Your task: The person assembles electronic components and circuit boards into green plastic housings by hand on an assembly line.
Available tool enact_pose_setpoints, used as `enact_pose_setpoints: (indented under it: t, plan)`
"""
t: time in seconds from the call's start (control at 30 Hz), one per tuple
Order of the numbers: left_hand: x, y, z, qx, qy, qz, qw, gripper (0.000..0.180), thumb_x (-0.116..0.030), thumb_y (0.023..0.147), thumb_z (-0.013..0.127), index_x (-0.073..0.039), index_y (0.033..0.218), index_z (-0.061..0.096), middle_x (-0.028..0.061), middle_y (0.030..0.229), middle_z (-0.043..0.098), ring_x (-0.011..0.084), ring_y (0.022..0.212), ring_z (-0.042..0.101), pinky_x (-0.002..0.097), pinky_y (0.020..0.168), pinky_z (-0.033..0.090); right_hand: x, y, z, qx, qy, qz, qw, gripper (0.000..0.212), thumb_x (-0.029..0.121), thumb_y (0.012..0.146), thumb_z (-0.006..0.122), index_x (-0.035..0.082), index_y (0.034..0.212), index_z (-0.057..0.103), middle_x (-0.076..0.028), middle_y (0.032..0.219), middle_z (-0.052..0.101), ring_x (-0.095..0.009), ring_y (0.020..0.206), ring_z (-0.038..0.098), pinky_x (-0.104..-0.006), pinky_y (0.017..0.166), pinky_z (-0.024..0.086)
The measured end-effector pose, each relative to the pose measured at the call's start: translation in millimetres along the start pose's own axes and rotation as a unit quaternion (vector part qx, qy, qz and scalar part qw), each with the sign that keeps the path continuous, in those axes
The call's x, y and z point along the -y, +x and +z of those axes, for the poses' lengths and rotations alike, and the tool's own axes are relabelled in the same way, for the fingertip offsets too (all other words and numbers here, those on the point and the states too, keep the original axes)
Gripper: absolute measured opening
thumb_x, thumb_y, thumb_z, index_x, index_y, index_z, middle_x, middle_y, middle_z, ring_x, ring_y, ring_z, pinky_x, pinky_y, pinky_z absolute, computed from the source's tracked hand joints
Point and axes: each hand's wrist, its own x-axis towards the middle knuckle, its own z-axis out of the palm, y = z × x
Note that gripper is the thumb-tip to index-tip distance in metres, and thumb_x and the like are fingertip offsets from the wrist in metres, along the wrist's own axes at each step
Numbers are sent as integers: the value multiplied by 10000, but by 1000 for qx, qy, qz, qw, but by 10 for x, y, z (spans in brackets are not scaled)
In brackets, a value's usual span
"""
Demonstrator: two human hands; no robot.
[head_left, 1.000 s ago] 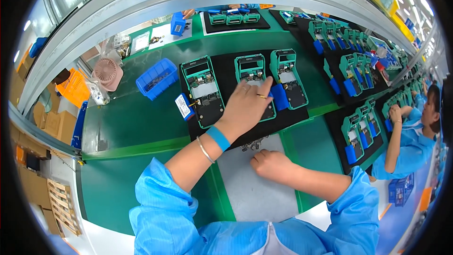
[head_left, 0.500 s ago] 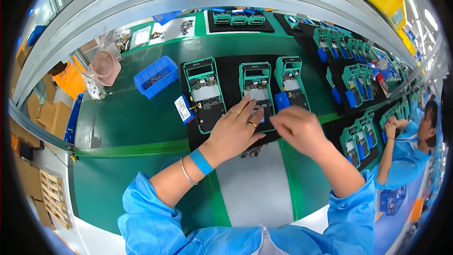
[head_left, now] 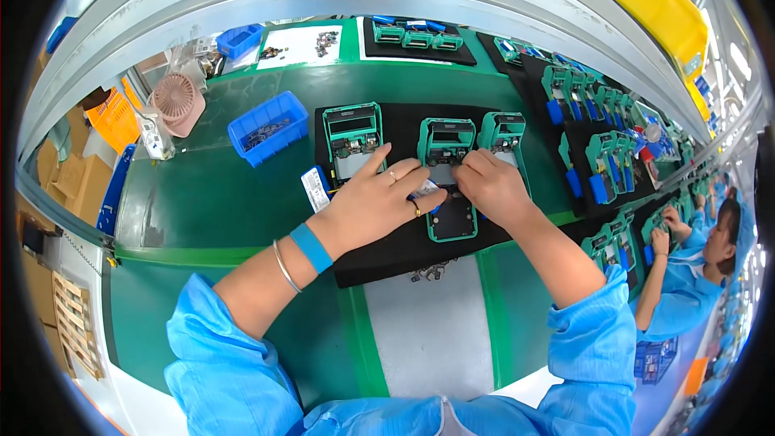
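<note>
Three green plastic housings with circuit boards inside lie in a row on a black mat (head_left: 379, 262). My left hand (head_left: 367, 202) reaches over the lower part of the left housing (head_left: 353, 119). Between its thumb and fingers is a blue battery pack (head_left: 425, 189) with a white label, beside the middle housing (head_left: 452, 226). My right hand (head_left: 494, 187) is closed in a pinch at the middle of that housing; its fingertips hide what they grip. Behind the right hand lies the right housing (head_left: 504, 123), partly covered. Another white-labelled blue battery pack (head_left: 315, 187) lies beside the left housing.
A blue bin (head_left: 268, 127) of small metal parts stands left of the mat, near a pink fan (head_left: 178, 105). Small metal parts (head_left: 434, 271) lie at the mat's front edge. More housings (head_left: 611, 161) stand at right, where a co-worker (head_left: 686, 274) sits. A metal frame crosses overhead.
The blue battery pack has shifted left out of the middle housing with my left hand. My right hand has moved from in front of the housings onto the middle one, fingers pinched.
</note>
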Motion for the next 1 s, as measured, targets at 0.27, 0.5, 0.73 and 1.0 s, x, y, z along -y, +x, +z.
enact_pose_setpoints:
  t: [0.27,0.5,0.73,1.0]
  plan:
    - [75,41,13,14,-90,11,996,310,-155,840,669,-204,1143,708,80,1305,584,272,1329,503,383,1053,490,33,47,-84,21,-47,-47,998,167,79,610,684,88,724,562,-38,804,507,-184,796,586,-283,612,536]
    - [167,28,54,31,-137,16,990,201,-121,852,666,-106,1045,719,114,1328,568,306,1377,458,418,1099,456,19,29,-89,22,-51,-49,997,172,89,602,690,97,717,561,-33,801,512,-186,804,582,-281,621,533]
    - [-553,122,145,32,-173,-68,982,529,-366,841,724,-33,1240,625,188,1356,544,354,1343,452,478,1110,400,-41,-30,-67,40,-58,-41,997,169,97,610,694,102,722,567,-27,798,518,-187,802,581,-282,619,535]
    - [-748,114,299,39,-109,-94,989,618,-366,803,765,-45,1305,599,172,1347,550,342,1335,449,444,1126,392,-105,-45,-75,35,-64,-48,996,165,91,632,700,99,731,567,-31,797,525,-188,802,584,-279,579,538]
